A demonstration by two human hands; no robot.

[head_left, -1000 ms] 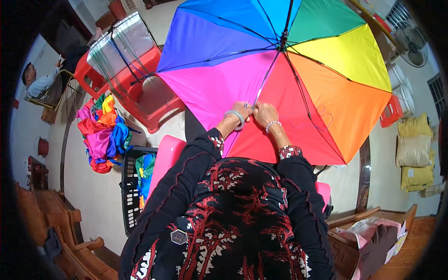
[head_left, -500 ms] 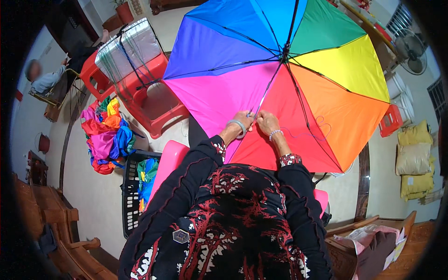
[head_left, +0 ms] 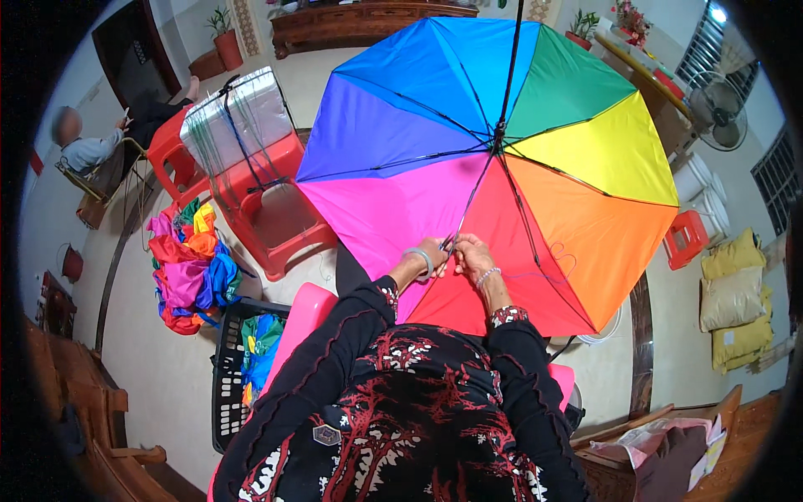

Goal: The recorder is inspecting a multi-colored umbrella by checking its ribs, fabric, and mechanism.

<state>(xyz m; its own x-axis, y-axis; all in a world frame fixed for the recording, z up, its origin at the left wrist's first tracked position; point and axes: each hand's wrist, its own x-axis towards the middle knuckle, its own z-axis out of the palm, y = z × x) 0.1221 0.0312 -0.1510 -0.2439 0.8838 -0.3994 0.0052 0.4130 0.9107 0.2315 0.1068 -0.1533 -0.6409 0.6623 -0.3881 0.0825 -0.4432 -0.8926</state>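
Note:
An open rainbow umbrella [head_left: 577, 238] spreads in front of me with its ribs and shaft showing. My left hand [head_left: 428, 259], a pale bangle on its wrist, pinches the rib [head_left: 474, 194] between the pink and red panels. Right beside it, my right hand [head_left: 474, 257], with a beaded bracelet, has its fingers pressed together at the same rib. Whatever is in those right fingertips is too small to make out. A thin thread [head_left: 562, 261] trails in loops over the red and orange panels to the right.
Red stools [head_left: 276, 243] at the left carry a foil-wrapped block [head_left: 238, 117] strung with threads. Nearby are a heap of colourful cloth [head_left: 192, 272] and a black basket [head_left: 230, 368]. Another person [head_left: 88, 151] sits far left. Yellow sacks [head_left: 736, 301] and a fan [head_left: 718, 113] are at the right.
The view has tilted up, so the umbrella and hands sit lower in the picture. My right hand has turned, and its fingers now meet the left fingertips at the rib.

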